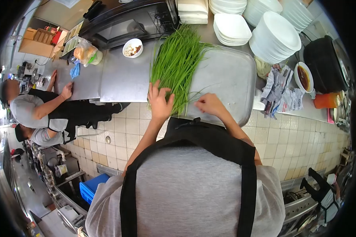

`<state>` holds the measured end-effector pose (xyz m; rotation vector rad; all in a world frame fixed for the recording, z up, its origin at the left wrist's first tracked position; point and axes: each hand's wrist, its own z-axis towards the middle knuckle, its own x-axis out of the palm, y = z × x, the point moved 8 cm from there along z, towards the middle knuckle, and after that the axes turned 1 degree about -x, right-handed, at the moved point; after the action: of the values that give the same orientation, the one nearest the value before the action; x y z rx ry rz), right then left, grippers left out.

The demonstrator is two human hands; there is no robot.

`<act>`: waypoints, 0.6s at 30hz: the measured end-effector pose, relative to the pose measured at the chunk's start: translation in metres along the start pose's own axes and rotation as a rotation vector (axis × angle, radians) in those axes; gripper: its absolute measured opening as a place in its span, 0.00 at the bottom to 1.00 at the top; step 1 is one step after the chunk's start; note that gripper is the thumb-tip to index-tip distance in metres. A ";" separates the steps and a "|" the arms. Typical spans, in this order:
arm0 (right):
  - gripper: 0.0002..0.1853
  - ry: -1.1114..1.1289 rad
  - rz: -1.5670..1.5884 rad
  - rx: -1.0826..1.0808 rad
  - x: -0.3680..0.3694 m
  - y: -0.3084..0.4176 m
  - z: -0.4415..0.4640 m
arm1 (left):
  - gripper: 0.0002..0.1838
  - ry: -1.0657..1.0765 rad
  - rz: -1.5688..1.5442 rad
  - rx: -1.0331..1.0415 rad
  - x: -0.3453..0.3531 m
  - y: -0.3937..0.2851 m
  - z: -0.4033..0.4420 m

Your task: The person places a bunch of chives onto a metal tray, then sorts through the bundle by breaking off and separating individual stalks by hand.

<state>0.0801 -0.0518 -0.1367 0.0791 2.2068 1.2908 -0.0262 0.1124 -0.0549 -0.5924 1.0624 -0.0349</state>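
Observation:
A large heap of long, thin green chives (178, 59) lies lengthwise over the left part of a metal tray (229, 75). My left hand (160, 103) rests on the near end of the heap, fingers spread apart. Over the tray, just right of the chives, my right hand (210, 104) has its fingers curled together in a pinch. Whatever may be between those fingertips is too small to make out. A few loose strands stick out from the heap toward the right hand.
A white bowl with brown bits (133, 48) stands left of the tray, before a black microwave (130, 25). Stacked white plates (275, 37) stand behind. Right are crumpled newspaper (279, 89), a bowl of dark sauce (303, 77) and a black pot (324, 65). Co-workers (39, 106) stand left.

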 end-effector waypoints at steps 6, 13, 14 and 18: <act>0.26 -0.251 0.152 -0.019 0.001 0.024 0.020 | 0.25 -0.048 -0.283 -0.316 0.003 0.061 0.015; 0.36 -0.586 0.117 0.046 0.020 0.039 0.066 | 0.46 0.110 0.117 -0.345 0.050 0.039 0.013; 0.36 -0.562 0.282 0.025 0.027 0.036 0.072 | 0.48 0.112 0.028 -0.455 0.046 0.038 0.018; 0.33 -0.472 0.715 0.007 0.034 0.032 0.086 | 0.48 0.230 -0.128 -0.754 0.046 0.054 0.035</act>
<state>0.0878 0.0430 -0.1571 1.1381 1.8127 1.4178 0.0125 0.1593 -0.1053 -1.3620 1.2537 0.1994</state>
